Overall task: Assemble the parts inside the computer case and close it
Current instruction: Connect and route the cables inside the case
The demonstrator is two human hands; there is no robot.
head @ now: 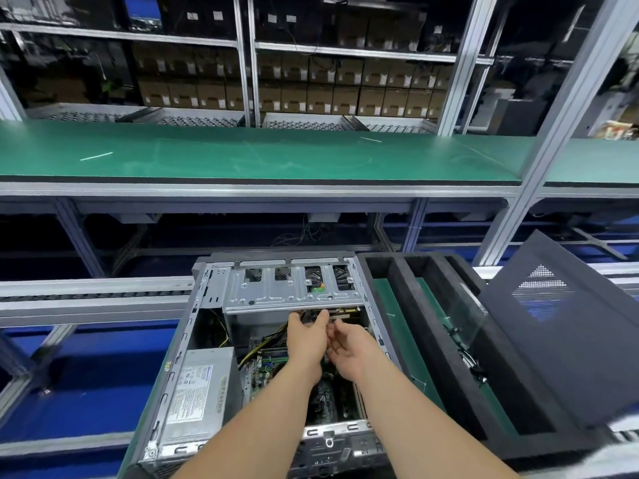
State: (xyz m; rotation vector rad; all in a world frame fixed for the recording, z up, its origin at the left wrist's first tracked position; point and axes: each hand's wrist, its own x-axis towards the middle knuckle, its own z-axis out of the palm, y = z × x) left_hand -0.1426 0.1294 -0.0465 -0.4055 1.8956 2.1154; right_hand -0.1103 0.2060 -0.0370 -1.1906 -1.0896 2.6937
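Conveyor line (86, 300): laid across the lower frame; the open computer case (276, 292) was carried at lower centre, with a black foam tray (511, 442) set close beside it on the right.
Green bench (276, 157): stretched across mid-frame; a thin white strip (96, 155) was left at its left, another right of centre.
Shelving (345, 50): placed along the top; cardboard boxes (345, 98) were stacked in rows.

Green bench mat (276, 157), silver case frame (294, 299)

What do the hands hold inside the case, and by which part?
Left hand touches the end of a flat circuit card below the silver metal cage; neither hand's grip can be told.
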